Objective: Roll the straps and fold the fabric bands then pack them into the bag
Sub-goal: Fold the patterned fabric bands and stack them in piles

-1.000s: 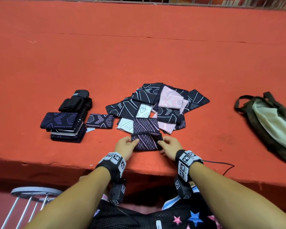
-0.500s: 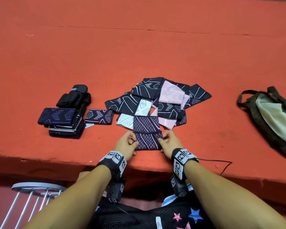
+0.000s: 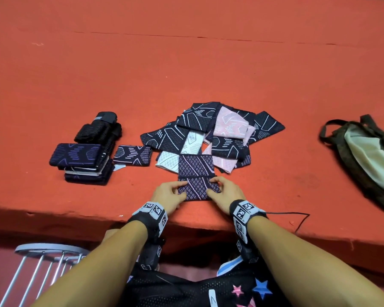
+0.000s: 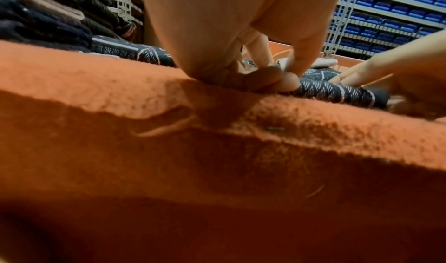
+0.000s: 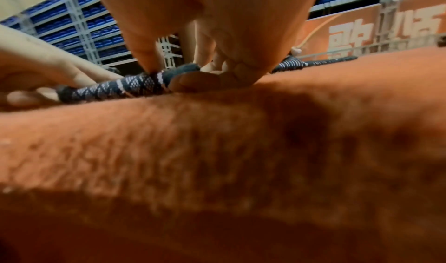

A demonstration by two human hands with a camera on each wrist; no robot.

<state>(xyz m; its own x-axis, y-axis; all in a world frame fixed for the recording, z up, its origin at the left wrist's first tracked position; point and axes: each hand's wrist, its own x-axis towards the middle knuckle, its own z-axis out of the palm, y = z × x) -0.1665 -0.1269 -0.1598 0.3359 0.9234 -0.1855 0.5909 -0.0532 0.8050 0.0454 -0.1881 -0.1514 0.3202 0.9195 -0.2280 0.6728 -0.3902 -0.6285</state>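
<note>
A purple diamond-patterned fabric band [image 3: 195, 167] lies flat on the orange felt table [image 3: 186, 63], its near end doubled over on itself. My left hand [image 3: 169, 192] pinches the folded part's left edge; thumb and forefinger close on it in the left wrist view [image 4: 287, 76]. On the right edge my right hand [image 3: 225, 191] pinches the same band [image 5: 115, 87]. Behind it lies a loose pile of dark, pink and white bands [image 3: 213, 134]. Folded bands are stacked [image 3: 82, 160] at the left, with black rolled straps [image 3: 98, 129] behind them. The bag [image 3: 368, 158] lies at the far right.
One folded dark band [image 3: 132, 155] sits alone between the stack and the pile. The table's front edge runs just below my wrists. A metal stool [image 3: 49, 251] stands lower left, and a thin cable [image 3: 297, 218] hangs over the edge at the right.
The near end of the purple band, lifted a second ago, now lies flat over the rest. Both hands have moved slightly forward along its side edges.
</note>
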